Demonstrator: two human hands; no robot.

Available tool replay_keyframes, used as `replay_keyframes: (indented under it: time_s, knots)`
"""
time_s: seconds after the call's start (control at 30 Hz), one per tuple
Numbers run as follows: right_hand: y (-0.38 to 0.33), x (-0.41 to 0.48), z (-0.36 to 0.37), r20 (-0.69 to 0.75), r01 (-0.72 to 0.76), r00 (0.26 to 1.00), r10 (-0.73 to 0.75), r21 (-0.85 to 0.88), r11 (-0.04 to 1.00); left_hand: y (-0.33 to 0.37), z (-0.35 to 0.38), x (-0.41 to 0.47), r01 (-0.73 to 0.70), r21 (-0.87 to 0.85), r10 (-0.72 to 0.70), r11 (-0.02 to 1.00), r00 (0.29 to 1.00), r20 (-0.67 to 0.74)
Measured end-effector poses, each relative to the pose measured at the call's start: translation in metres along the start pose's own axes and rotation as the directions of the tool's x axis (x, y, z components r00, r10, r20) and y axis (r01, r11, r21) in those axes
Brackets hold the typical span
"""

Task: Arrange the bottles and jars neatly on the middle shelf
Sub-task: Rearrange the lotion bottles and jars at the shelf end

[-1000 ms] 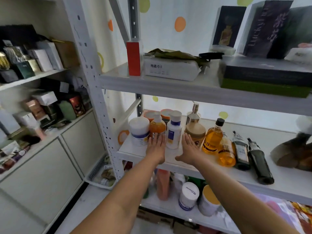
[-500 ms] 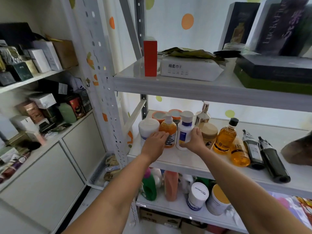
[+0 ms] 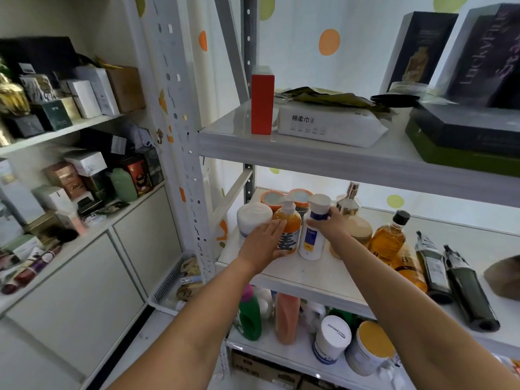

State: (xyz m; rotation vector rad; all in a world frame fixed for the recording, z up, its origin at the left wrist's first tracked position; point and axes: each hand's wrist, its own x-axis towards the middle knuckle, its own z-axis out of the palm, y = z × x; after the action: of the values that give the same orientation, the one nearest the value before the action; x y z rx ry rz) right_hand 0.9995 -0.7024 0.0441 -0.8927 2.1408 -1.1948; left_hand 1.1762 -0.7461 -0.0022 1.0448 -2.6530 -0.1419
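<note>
On the white middle shelf (image 3: 309, 274) my left hand (image 3: 263, 244) holds the orange pump bottle (image 3: 289, 232) from its front left, beside a white jar (image 3: 251, 218). My right hand (image 3: 327, 225) grips the neck of the white bottle with a blue band (image 3: 309, 243), which stands upright next to the orange one. Behind stand two orange-rimmed jars (image 3: 271, 197), a gold pump bottle (image 3: 349, 204) and a tan-lidded jar (image 3: 358, 232). To the right, one amber bottle (image 3: 389, 237) stands, another (image 3: 409, 270) lies flat, and two dark bottles (image 3: 434, 266) lie flat.
The upper shelf (image 3: 309, 153) hangs low over the bottles and carries a red box (image 3: 262, 99), a tissue pack and dark boxes. A brown object (image 3: 503, 277) sits at the shelf's right end. Tubs and detergent bottles fill the lower shelf. The white upright post (image 3: 191, 164) stands at left.
Both hands moved up from the shelf's front edge onto the bottles: the left took the orange pump bottle, the right closed on the white bottle's neck. The view came closer.
</note>
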Motion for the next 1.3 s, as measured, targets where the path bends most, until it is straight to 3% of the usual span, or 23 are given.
replay_keyframes:
  time_s: [0.43,0.6,1.0,1.17,1.3]
  knots:
    - [0.004,-0.024,0.006,-0.062,0.001,0.998,0.003,0.068,0.998,0.002,-0.003,-0.001,-0.029,-0.113,0.027,0.993,1.000,-0.016]
    - [0.006,-0.047,0.013,-0.058,0.060,0.997,-0.056,0.071,0.996,0.013,-0.004,-0.005,-0.048,-0.246,0.047,0.968,0.999,-0.010]
    - [-0.016,-0.090,0.051,-0.020,0.155,0.988,-0.155,0.033,0.987,0.014,-0.016,-0.019,0.125,-0.630,-0.154,0.767,0.988,0.008]
    - [-0.021,-0.088,0.052,0.056,0.230,0.971,-0.234,0.068,0.971,0.005,-0.022,-0.023,0.193,-0.596,-0.226,0.779,0.974,0.019]
    - [-0.018,-0.077,0.038,0.251,0.250,0.934,-0.253,0.044,0.967,0.001,-0.023,-0.024,0.249,-0.615,-0.295,0.748,0.955,0.028]
